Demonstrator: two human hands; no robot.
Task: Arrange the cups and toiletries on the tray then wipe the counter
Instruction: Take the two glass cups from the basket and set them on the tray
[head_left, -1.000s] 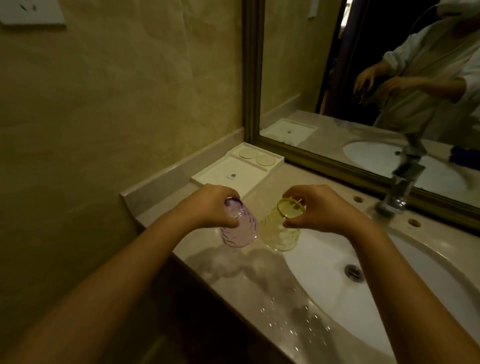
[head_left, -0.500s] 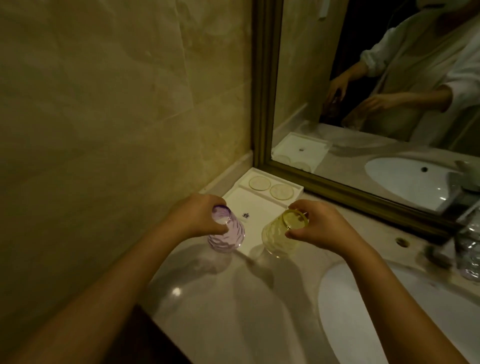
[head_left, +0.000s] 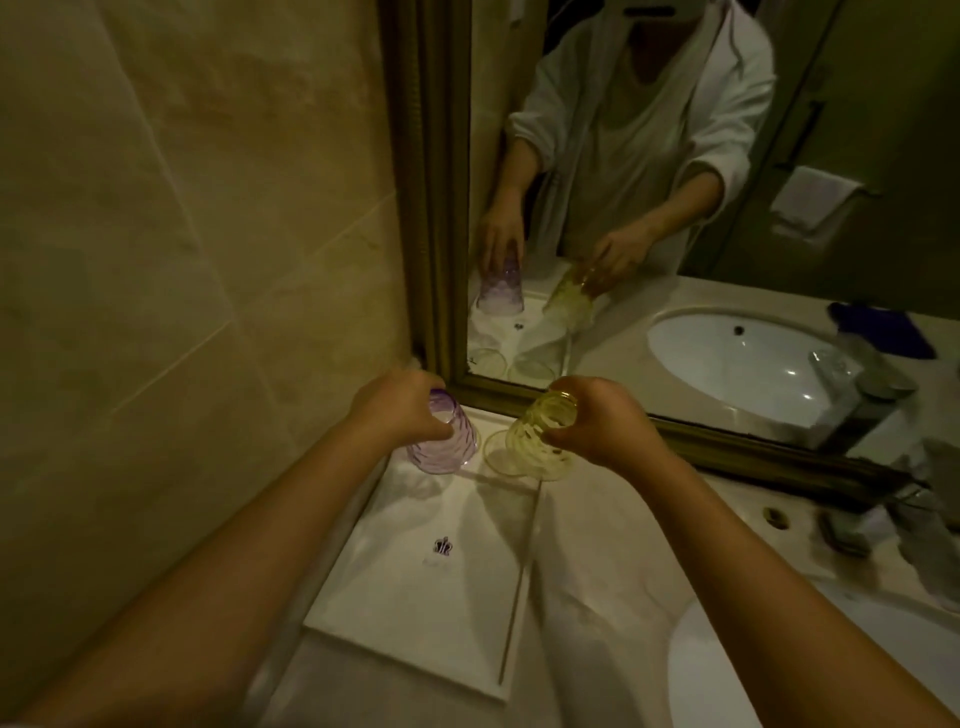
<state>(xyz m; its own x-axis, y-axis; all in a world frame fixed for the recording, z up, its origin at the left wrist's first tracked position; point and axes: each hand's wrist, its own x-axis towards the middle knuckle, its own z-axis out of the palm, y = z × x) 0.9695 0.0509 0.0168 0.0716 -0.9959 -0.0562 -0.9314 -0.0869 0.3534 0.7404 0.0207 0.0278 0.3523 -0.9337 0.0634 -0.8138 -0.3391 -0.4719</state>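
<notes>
Purple cup (head_left: 442, 439), inverted at the far end of the white tray (head_left: 415, 618), clamped in the left hand (head_left: 400, 410); yellow cup (head_left: 535, 441), tilted just right, clamped in the right hand (head_left: 597, 421).

A ribbed purple glass cup (head_left: 442, 439) stands inverted at the white rectangular tray's (head_left: 415, 613) far end. Beside it, a ribbed yellow glass cup (head_left: 530, 441) tilts mouth-down.

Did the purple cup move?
Yes. The purple cup went from the counter near the sink to the far end of the white tray, by the mirror.
</notes>
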